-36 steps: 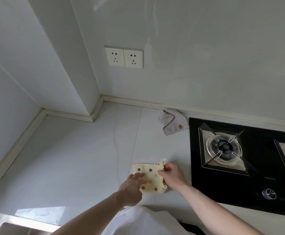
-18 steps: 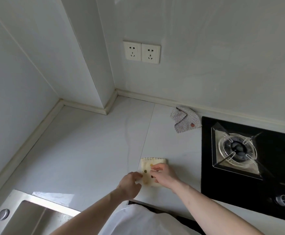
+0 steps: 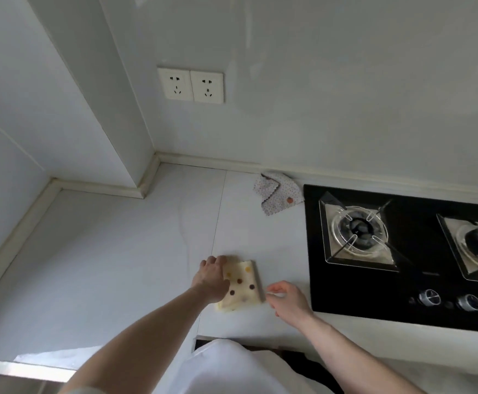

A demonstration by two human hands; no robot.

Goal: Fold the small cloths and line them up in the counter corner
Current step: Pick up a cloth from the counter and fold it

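Two cloths lying on counter (image 3: pixel 118 251): yellow dotted cloth (image 3: pixel 242 282) under flat-pressing left hand (image 3: pixel 210 277); speckled cloth (image 3: pixel 277 194) near wall. Right hand (image 3: pixel 287 300) hovering beside, fingers relaxed, holding nothing.

left hand (image 3: pixel 210 275) hides the yellow dotted cloth's (image 3: pixel 242 282) left edge.

A folded cloth (image 3: pixel 242 284) lies at bottom middle on the counter (image 3: pixel 104 265). Another cloth (image 3: pixel 278 196) lies above it, by the wall. The stove (image 3: pixel 402 251) sits at right.
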